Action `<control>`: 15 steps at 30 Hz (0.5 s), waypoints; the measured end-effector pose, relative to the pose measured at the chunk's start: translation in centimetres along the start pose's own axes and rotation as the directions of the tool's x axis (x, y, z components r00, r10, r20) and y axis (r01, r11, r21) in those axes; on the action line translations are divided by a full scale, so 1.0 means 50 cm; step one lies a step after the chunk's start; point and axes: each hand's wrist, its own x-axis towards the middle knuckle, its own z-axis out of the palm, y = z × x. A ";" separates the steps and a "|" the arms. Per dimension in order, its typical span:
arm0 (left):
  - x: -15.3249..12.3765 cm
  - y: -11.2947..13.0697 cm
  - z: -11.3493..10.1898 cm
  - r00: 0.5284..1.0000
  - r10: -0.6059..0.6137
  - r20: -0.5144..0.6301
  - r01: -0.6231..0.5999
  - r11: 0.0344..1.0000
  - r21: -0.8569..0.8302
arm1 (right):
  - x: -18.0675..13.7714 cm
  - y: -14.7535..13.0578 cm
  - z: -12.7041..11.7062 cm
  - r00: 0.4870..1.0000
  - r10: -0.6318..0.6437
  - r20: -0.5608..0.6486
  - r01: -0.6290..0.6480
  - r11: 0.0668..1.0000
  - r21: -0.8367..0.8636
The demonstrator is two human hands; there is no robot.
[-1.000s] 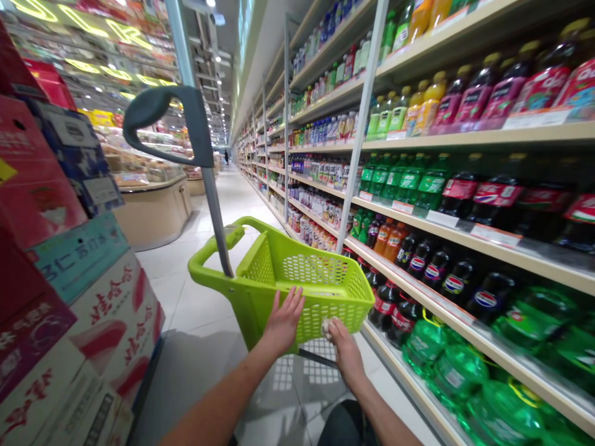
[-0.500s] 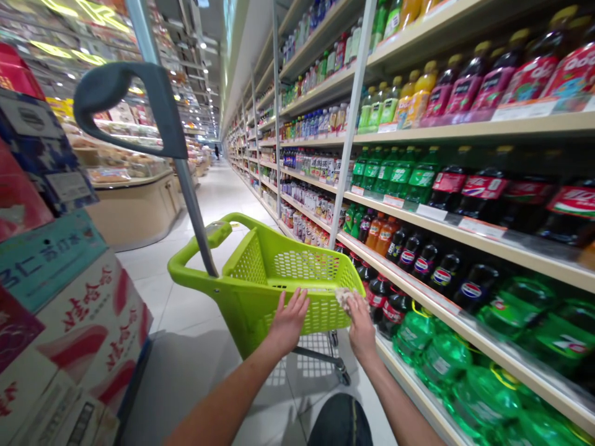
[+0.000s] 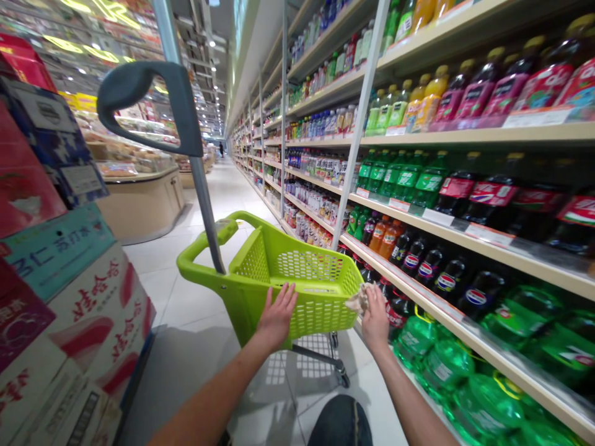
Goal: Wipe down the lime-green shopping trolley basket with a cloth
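A lime-green shopping cart (image 3: 223,272) with perforated basket walls stands before me, its inside bare where I can see it. My left hand (image 3: 276,316) lies with fingers stretched out against the near side of the basket, by its rim. At the basket's front right corner, my right hand (image 3: 374,314) is closed on a crumpled pale cloth (image 3: 360,298), pressed to the corner. A dark grey loop handle (image 3: 195,111) on a metal pole (image 3: 207,217) rises in front of the cart's push bar, at the left.
Shelves (image 3: 465,229) of drink bottles run along the right, with large green bottles (image 3: 446,359) at floor level. Stacked drink cartons (image 3: 93,310) stand close on the left. A counter (image 3: 139,210) lies beyond; a tiled aisle (image 3: 223,186) stretches ahead, with a distant person.
My right hand and the cloth have shifted slightly right around the basket's corner. My left hand has slid a little left along the side. The view has shifted slightly.
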 end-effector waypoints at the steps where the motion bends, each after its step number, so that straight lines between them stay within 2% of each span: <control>1: -0.004 -0.006 0.004 1.000 -0.013 -0.015 0.013 1.000 0.010 | -0.002 -0.007 0.007 1.000 0.000 0.005 0.000 1.000 0.001; 3: -0.013 -0.018 0.008 0.999 -0.028 -0.041 0.029 0.999 0.025 | -0.027 -0.023 0.026 0.996 -0.051 0.073 0.049 0.998 0.031; 6: -0.027 -0.042 0.000 0.994 -0.078 -0.077 0.081 0.996 0.034 | -0.059 -0.048 0.044 0.951 -0.223 0.214 0.197 0.971 0.137; 8: -0.035 -0.061 -0.010 0.981 -0.161 -0.110 0.165 0.986 0.028 | -0.041 -0.061 0.043 0.954 -0.233 0.186 0.208 0.967 0.148; 11: -0.044 -0.081 -0.022 0.959 -0.250 -0.130 0.254 0.967 0.015 | 0.017 -0.083 0.050 0.995 -0.098 0.033 0.096 0.993 0.065; 13: -0.043 -0.076 -0.039 0.957 -0.275 -0.094 0.275 0.961 -0.022 | 0.040 -0.112 0.078 0.993 -0.107 0.048 0.104 0.992 0.070; 15: -0.037 -0.057 -0.081 0.951 -0.306 -0.041 0.297 0.944 -0.143 | 0.040 -0.152 0.117 0.971 -0.199 0.129 0.182 0.974 0.135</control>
